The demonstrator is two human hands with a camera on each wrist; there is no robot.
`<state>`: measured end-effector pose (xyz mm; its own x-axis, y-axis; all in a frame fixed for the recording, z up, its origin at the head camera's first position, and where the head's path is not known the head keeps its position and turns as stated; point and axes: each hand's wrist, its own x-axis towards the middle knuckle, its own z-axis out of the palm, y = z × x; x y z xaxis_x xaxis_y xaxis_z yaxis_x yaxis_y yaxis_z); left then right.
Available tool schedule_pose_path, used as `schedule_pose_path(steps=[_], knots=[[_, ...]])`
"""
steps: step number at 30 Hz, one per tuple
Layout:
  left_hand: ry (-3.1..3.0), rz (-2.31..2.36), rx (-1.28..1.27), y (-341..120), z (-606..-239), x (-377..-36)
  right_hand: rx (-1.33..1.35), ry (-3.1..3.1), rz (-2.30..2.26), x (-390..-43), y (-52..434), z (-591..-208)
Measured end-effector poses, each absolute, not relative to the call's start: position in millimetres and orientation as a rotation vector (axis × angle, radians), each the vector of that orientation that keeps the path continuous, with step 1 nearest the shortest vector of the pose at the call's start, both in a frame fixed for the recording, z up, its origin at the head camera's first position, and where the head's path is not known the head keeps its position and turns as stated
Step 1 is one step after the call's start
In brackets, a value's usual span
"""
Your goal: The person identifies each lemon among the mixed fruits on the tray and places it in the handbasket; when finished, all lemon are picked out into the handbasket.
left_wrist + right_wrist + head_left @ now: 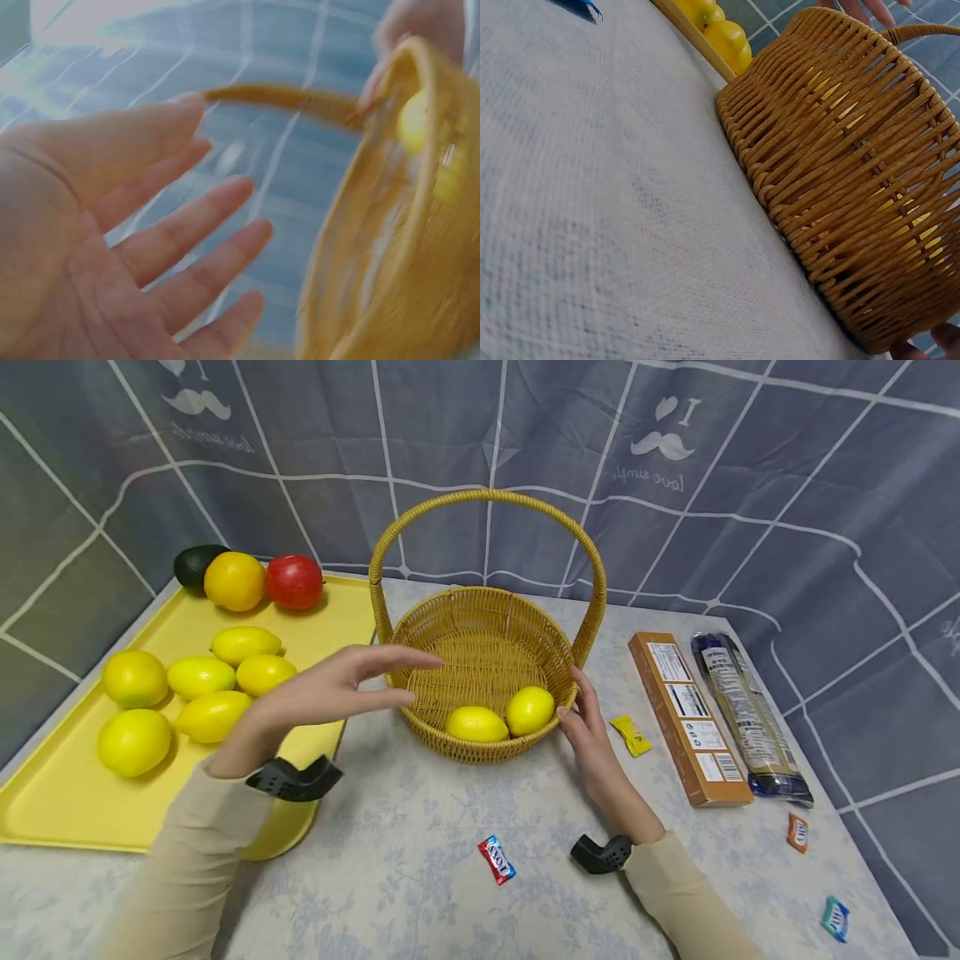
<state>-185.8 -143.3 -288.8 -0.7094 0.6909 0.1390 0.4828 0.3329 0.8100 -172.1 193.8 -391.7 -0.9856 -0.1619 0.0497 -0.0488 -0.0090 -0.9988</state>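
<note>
left hand [330, 689]: it hovers in the air at the centre left of the head view, between the yellow tray [45, 810] and the wicker basket [480, 647]; the fingers [187, 244] are straight and spread apart, and they hold nothing.
right hand [592, 739]: it rests against the lower right of the basket wall, its straight fingers touching the weave near the rim without curling round it.
basket: it stands upright on the tabletop [420, 827] at the middle of the frame, its arched handle [487, 502] raised; two lemons in the basket [501, 718] lie side by side at its near edge, touching.
tray: at the left of the frame, it carries six more lemons on the tray [191, 685]; at its far corner sit an orange [234, 581], a red apple [294, 582] and a dark avocado [197, 564].
right of the frame: a long brown box [686, 718] and a dark wrapped packet [750, 714] lie just beside each other; small sweets [497, 858] are scattered over the cloth.
risk, basket: it seems steadied from one side only, so a knock from the left hand on the rim or handle could slide or tip it.
risk, lemons: round and loose, those on the tray could roll if the passing sleeve nudges them.
risk, view: the left wrist view is blurred, so how close the palm is to the rim cannot be told.
</note>
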Motion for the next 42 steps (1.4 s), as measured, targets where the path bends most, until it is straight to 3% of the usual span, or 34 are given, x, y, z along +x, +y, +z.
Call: schedule_pose_path(steps=[4, 8, 12, 16, 21, 26, 32, 37, 42], knots=[[2.493, 1.58, 0.775, -212, -283, -161, -0.23, 2.159, -2.164, -171, 195, -391], [2.709, 1.69, 0.499, -282, -300, -139, -0.236, 2.169, -2.154, -171, 196, -391], [2.893, 1.652, 0.366, -353, -347, -123, -0.242, 2.178, -2.146, -170, 196, -390], [2.907, 1.619, 0.172, -395, -388, -108, -0.239, 2.186, -2.143, -170, 196, -389], [2.798, 1.39, -0.032, -385, -397, -96, -0.234, 2.179, -2.149, -171, 195, -390], [2.86, 1.2, -0.074, -359, -390, -103, -0.231, 2.17, -2.158, -171, 194, -391], [2.936, 1.342, -0.183, -347, -384, -100, -0.267, 2.186, -2.143, -173, 193, -392], [2.811, 1.687, 0.095, -320, -350, -103, -0.264, 2.197, -2.145, -174, 194, -392], [2.471, 1.761, 0.564, -247, -300, -127, -0.263, 2.193, -2.158, -173, 194, -396]])
